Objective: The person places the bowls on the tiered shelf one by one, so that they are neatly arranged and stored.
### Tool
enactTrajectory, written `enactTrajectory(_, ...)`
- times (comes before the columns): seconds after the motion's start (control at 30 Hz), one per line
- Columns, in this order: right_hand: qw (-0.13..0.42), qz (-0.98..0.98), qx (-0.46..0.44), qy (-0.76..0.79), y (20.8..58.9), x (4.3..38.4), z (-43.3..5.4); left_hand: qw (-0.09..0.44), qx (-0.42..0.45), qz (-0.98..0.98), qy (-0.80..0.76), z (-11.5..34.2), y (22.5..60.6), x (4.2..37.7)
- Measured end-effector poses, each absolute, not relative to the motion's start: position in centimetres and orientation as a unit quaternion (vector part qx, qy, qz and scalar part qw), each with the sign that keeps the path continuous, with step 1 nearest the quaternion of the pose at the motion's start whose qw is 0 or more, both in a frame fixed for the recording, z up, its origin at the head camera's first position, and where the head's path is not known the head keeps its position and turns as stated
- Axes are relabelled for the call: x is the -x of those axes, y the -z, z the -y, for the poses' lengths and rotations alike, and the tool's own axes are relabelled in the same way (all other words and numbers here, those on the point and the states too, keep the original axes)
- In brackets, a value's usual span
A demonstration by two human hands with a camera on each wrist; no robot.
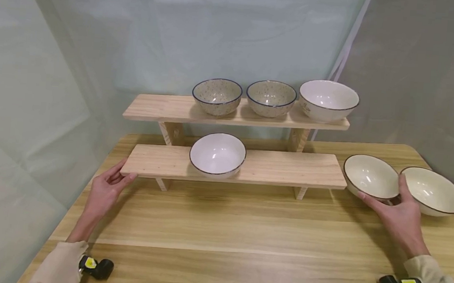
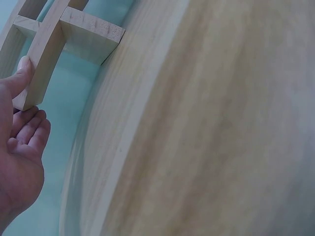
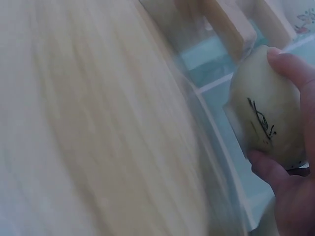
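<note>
My left hand (image 1: 105, 189) holds the left end of the lower shelf board (image 1: 153, 160), its thumb at the front edge. In the left wrist view, the other fingers (image 2: 34, 129) curl beneath that board end. At the shelf's right end, my right hand (image 1: 401, 217) grips a cream bowl (image 1: 370, 175) with a dark rim, thumb and fingers spread along its side. Dark line drawing marks the outside of this bowl (image 3: 266, 115) in the right wrist view. A white bowl (image 1: 218, 154) with a dark rim sits on the lower board, left of its middle.
On the upper board (image 1: 159, 106) stand two speckled grey bowls (image 1: 216, 97) (image 1: 271, 99) and a white bowl (image 1: 328, 100) at the right end. Another cream bowl (image 1: 435, 191) rests on the wooden table (image 1: 218, 247), right of my right hand. Pale sheeting (image 1: 235, 35) hangs behind.
</note>
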State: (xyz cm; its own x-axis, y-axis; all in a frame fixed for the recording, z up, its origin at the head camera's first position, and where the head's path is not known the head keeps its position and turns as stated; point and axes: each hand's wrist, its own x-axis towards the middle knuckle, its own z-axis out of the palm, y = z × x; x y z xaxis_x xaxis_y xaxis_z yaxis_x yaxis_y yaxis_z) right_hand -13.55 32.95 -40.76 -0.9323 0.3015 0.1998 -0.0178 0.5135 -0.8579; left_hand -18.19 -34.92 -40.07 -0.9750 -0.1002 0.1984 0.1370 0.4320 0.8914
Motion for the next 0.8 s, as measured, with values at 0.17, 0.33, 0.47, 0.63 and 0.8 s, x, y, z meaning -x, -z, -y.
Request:
enactTrajectory(0.17, 0.173, 0.853, 0.068, -0.487, 40.2, 13.3, -33.0, 0.114, 0.018, 0.838, 0.534, 34.9, 40.1, 18.1)
enactTrajectory(0.33, 0.182, 0.855, 0.066, -0.481, 39.6, 12.9, -33.0, 0.116, 0.020, 0.838, 0.533, 34.9, 40.1, 18.1)
enactTrajectory(0.47, 0.185, 0.855, 0.068, -0.479, 39.0, 12.5, -32.9, 0.116, 0.022, 0.836, 0.535, 34.8, 40.1, 18.1)
enactTrajectory(0.63, 0.188, 0.843, 0.054, -0.501, 38.2, 11.9, -32.6, 0.114, 0.025, 0.834, 0.539, 34.8, 40.1, 18.1)
enactTrajectory(0.8, 0.196, 0.837, 0.042, -0.509, 37.2, 11.4, -31.8, 0.114, 0.024, 0.834, 0.540, 34.8, 40.1, 18.0)
